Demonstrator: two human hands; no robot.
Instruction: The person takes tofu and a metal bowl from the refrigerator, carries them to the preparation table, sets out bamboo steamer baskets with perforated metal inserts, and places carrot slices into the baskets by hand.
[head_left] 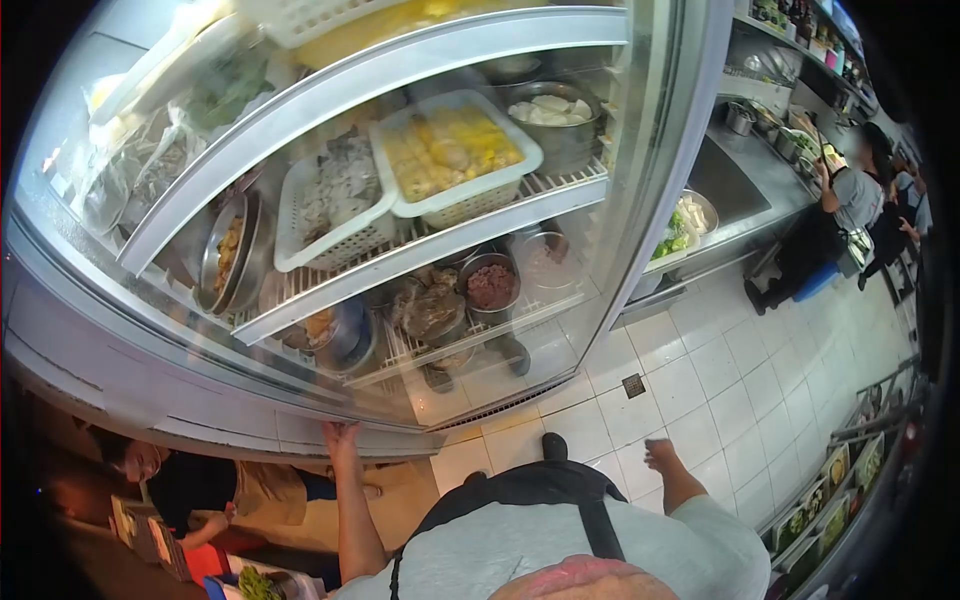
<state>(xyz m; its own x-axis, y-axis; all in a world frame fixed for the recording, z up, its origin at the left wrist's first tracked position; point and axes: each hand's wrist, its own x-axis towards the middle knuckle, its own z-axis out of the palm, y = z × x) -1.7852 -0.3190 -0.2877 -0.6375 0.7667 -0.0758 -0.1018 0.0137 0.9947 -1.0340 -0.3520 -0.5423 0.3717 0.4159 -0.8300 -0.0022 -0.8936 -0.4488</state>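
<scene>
glass-fronted fridge stands upright, facing us; our left hand at its edge, grip unclear; right hand apart, loosely curled, empty

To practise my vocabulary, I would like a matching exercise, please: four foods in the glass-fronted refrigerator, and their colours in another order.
1. Food in right-hand white perforated plastic basket
2. Food in left-hand white perforated basket
3. Pieces in round metal pot beside these baskets
4. Mince in round metal container below them

A. grey
B. reddish
C. yellow
D. white

1-C; 2-A; 3-D; 4-B
</scene>
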